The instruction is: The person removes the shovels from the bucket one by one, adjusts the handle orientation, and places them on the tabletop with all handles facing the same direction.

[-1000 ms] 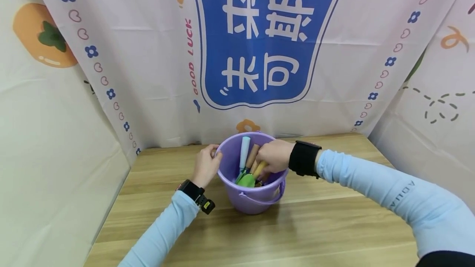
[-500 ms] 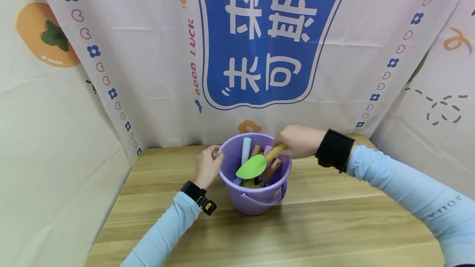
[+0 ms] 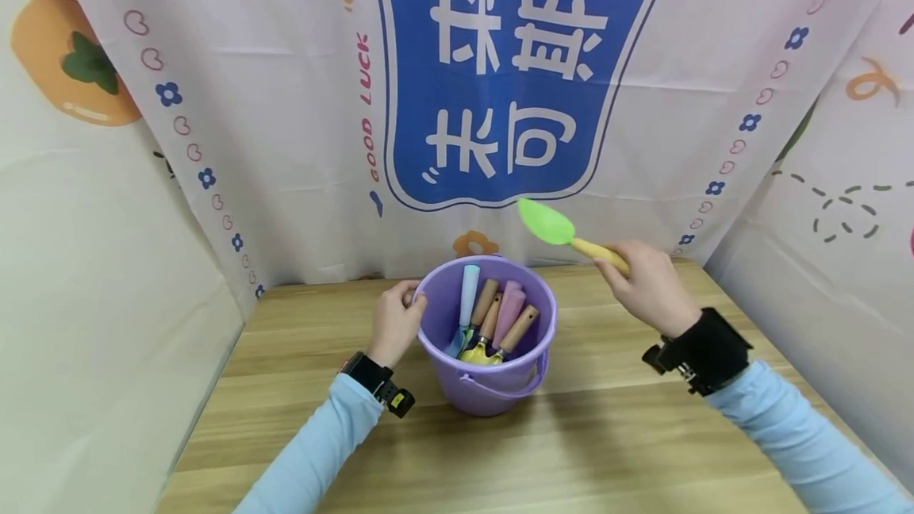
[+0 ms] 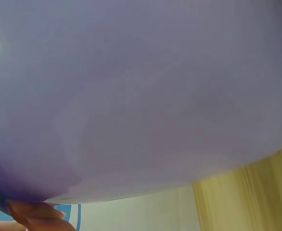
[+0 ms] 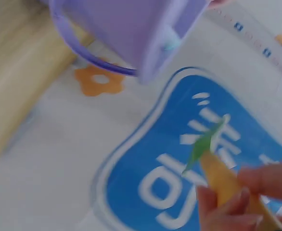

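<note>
My right hand (image 3: 651,285) grips the yellow handle of a small trowel (image 3: 548,222) with a green blade, raised to the right of a purple bucket (image 3: 474,395). In the right wrist view the fingers curl around that yellow handle (image 5: 220,178). The left hand (image 3: 397,322) pinches the bucket's rim on its left side; fingertips (image 4: 35,214) show at the rim in the left wrist view. Inside the bucket lean several tools: one with a light blue handle (image 3: 469,292), others with brown handles (image 3: 519,327) and a pink handle (image 3: 508,312). Their heads are partly hidden low in the bucket.
The bucket stands on a wood-grain table (image 3: 643,450). A white printed curtain (image 3: 321,205) hangs right behind the table's back edge, with more printed cloth (image 3: 93,300) along both sides. The bucket's handle (image 3: 503,391) hangs down at its front.
The right hand has lifted the green trowel out of the bucket and carried it up and to the right. The left hand stays on the rim.
</note>
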`<action>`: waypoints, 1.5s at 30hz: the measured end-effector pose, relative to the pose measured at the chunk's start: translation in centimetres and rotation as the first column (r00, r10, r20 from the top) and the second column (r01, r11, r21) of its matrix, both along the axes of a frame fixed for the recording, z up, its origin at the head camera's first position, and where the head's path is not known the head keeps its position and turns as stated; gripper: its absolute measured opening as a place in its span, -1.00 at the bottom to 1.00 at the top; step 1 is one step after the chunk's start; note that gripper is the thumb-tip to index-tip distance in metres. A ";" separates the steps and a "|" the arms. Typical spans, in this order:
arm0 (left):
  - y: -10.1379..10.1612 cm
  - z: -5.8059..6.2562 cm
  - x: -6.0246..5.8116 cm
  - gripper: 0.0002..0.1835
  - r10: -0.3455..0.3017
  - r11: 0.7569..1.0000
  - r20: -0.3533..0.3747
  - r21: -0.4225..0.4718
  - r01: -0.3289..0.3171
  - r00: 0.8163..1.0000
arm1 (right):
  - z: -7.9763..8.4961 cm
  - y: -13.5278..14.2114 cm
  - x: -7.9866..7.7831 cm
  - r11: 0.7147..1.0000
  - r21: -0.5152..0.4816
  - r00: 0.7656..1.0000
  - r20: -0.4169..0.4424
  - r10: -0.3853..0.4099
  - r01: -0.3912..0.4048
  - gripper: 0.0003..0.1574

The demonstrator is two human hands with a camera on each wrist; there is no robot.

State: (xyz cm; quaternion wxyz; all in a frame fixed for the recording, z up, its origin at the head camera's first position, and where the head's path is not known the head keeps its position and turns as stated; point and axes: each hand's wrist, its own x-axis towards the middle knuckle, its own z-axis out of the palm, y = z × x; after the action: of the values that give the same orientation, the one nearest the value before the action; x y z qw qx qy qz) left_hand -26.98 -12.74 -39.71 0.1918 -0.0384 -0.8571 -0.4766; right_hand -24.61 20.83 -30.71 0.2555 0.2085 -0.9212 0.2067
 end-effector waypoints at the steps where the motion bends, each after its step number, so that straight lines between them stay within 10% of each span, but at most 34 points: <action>1: -0.2 0.0 0.0 -0.73 0.005 1.000 -0.004 0.001 -0.005 1.000 | -0.8 0.2 0.0 0.999 -0.027 0.999 -0.004 -0.040 0.040 -0.72; 9: -0.4 0.1 0.1 -0.72 0.013 1.000 -0.035 0.004 -0.013 0.999 | -8.1 1.7 -1.1 0.973 -0.060 0.974 0.040 -0.223 0.225 -0.75; 20: 0.2 0.0 0.1 -0.75 -0.002 1.000 -0.030 0.030 0.003 1.000 | -14.9 1.4 -1.3 0.967 0.005 0.925 0.292 -0.245 0.255 -0.84; 45: 0.1 0.0 0.0 -0.77 0.029 0.998 -0.056 0.062 -0.025 0.998 | -18.2 0.6 -1.2 0.934 0.145 0.797 0.489 -0.355 0.327 -0.71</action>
State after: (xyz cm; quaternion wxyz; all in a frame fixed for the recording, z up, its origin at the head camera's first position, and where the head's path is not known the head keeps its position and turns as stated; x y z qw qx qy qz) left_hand -26.98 -12.61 -39.70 0.2236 -0.0343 -0.8367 -0.4987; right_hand -25.77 21.43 -48.87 0.0316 -0.0160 -0.9830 0.1802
